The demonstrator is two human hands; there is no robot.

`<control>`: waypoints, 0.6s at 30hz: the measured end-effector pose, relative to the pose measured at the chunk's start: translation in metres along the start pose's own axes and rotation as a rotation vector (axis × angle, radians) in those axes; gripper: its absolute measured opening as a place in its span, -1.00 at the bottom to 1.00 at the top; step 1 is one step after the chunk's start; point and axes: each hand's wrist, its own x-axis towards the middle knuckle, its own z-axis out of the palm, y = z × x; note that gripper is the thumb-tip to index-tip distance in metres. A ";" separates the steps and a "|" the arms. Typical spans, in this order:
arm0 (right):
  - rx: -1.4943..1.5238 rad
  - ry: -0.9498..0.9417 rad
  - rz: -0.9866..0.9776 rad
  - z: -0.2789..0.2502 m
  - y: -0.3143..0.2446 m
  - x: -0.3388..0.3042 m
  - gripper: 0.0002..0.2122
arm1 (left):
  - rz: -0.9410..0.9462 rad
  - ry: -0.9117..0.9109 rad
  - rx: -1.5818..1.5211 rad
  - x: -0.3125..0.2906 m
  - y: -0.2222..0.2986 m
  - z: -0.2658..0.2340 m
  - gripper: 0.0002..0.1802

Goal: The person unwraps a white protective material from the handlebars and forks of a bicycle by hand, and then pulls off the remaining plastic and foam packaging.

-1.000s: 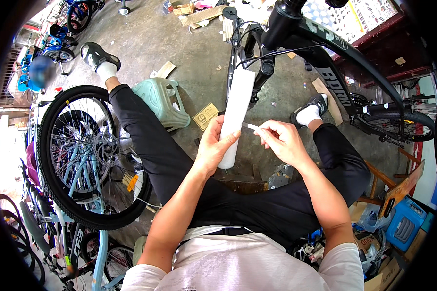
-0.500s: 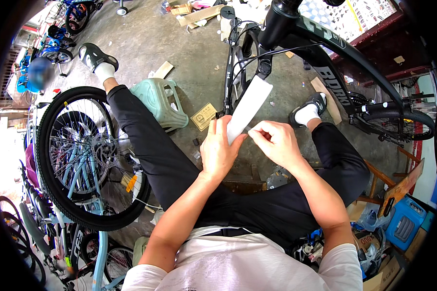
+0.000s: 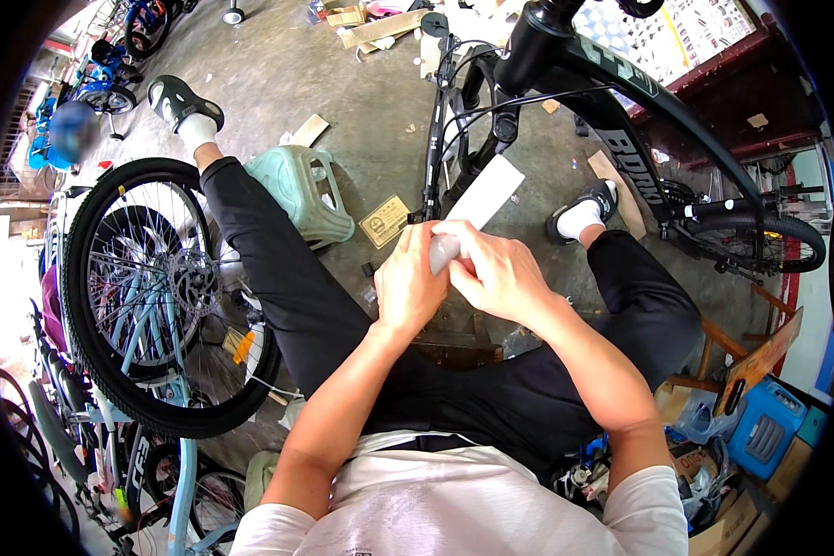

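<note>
Both of my hands meet in front of me around a long white flat piece (image 3: pixel 491 190), perhaps a narrow box or sleeve. Its far end points up and to the right, toward the black bicycle's fork (image 3: pixel 477 157). A greyish, rounded, shiny part (image 3: pixel 444 252) shows between the hands at the near end; whether it belongs to the white piece I cannot tell. My left hand (image 3: pixel 410 278) is closed on its left side. From the right, my right hand (image 3: pixel 500 269) curls its fingers over the top. The palms hide the middle of the white piece.
A black bicycle frame (image 3: pixel 621 130) stands ahead to the right. Left of my leg are a bicycle wheel (image 3: pixel 83 306) and parked bikes. A pale green stool (image 3: pixel 292 190) and a yellow card (image 3: pixel 385 221) are on the floor. A blue case (image 3: pixel 767 426) sits at right.
My right hand has moved left and closed over the near end of the white piece, beside my left hand. The greyish rounded part now shows between them.
</note>
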 end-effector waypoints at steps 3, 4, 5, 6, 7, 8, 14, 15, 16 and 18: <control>-0.035 0.110 -0.226 -0.014 -0.002 0.005 -0.63 | -0.147 -0.171 -0.322 0.004 -0.012 -0.003 -0.40; -0.153 0.178 -0.344 -0.016 0.009 0.007 -0.63 | -0.153 -0.163 -0.319 0.005 -0.016 -0.009 -0.40; -0.231 0.111 -0.446 -0.027 0.005 0.011 -0.62 | -0.185 -0.258 -0.384 0.005 -0.021 -0.016 -0.38; -0.310 0.045 -0.548 -0.038 0.000 0.016 -0.61 | -0.216 -0.351 -0.451 0.005 -0.026 -0.023 -0.36; -0.350 -0.001 -0.561 -0.040 0.005 0.014 -0.60 | -0.208 -0.372 -0.486 0.005 -0.028 -0.024 -0.39; -0.356 -0.004 -0.563 -0.039 0.007 0.014 -0.60 | -0.205 -0.369 -0.491 0.007 -0.030 -0.027 -0.39; -0.463 -0.189 -0.540 -0.018 0.001 0.021 -0.73 | 0.118 -0.445 -0.023 0.007 -0.030 -0.048 -0.45; -0.473 -0.201 -0.540 -0.010 0.004 0.018 -0.68 | 0.180 -0.431 -0.017 0.005 -0.037 -0.049 -0.49; -0.498 -0.233 -0.513 -0.002 0.009 0.015 -0.60 | 0.257 -0.452 0.016 0.007 -0.045 -0.052 -0.48; -0.471 -0.341 -0.333 0.018 0.009 0.009 -0.55 | 0.279 -0.588 0.068 0.014 -0.059 -0.065 -0.43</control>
